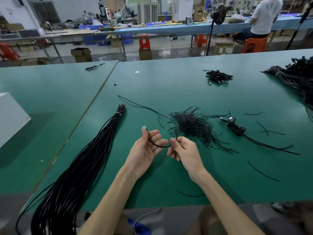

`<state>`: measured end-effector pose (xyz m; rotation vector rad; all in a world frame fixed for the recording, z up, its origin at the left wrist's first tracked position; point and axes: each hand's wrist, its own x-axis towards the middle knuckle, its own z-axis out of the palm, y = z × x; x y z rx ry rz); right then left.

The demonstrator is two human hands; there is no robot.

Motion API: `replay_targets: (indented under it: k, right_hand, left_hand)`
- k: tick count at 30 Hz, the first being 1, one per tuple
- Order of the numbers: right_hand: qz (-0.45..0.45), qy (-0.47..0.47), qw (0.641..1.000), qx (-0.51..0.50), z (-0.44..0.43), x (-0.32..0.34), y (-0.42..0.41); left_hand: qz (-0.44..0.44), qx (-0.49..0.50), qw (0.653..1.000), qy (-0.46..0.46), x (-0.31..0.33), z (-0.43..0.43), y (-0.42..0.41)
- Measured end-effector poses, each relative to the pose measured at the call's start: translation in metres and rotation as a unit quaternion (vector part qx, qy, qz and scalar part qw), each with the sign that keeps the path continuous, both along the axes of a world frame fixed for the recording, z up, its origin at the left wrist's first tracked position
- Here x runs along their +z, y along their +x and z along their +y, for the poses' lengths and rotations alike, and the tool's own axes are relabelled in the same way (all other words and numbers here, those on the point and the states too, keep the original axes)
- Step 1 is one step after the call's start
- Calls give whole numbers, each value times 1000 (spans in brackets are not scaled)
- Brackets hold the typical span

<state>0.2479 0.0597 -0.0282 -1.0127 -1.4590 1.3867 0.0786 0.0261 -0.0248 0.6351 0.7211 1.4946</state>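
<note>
1. L hand, palm up, low over near part of table: thumb + curled fingers grip cable right by its plug. Plug sticks up past thumb tip.
2. R hand just right of L, close but not touching. Thumb + forefinger pinch same cable, other fingers loosely curled.
3. Cable sags in a short loop btw the 2 hands. From R pinch it rises, arcs over, then runs far-left across table. Its free end lies on the green top.
4. Loose scraps of black wire lie near-right of hands, 1 more near the front edge.
5. Bundle of long black cables left of L hand, apart from it. Near end hangs off table edge, far end bound w/ white tie.
6. Heap of short black wire bits just beyond R hand. The cable's arc passes its left edge.
7. Coil w/ plugs right of heap, tails trailing right.
8. White box at far left, on next table.
9. Farther back: small pile of coiled cables, and a big bundle at right edge.
10. Single lead near back-left edge.
11. Beyond: person in white top sits on orange stool at another bench, back turned.
</note>
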Motion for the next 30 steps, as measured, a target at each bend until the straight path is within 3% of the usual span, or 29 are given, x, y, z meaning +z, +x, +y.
replay_targets:
  k: [7,13,24,30]
  right_hand:
    - [-6,0,999,33,0,-1,1]
    - [-73,33,994,73,-4,-2,-6]
    - [-68,24,997,35,-1,-6,-7]
    - [-41,38,998,-18,1,-5,-4]
  left_hand:
    - [22,5,999,-29,5,-4,6]
    - [63,0,998,-31,5,-7,3]
    - [-65,-112,992,8,11,-6,-1]
    - [58,-69,995,40,7,-8,-2]
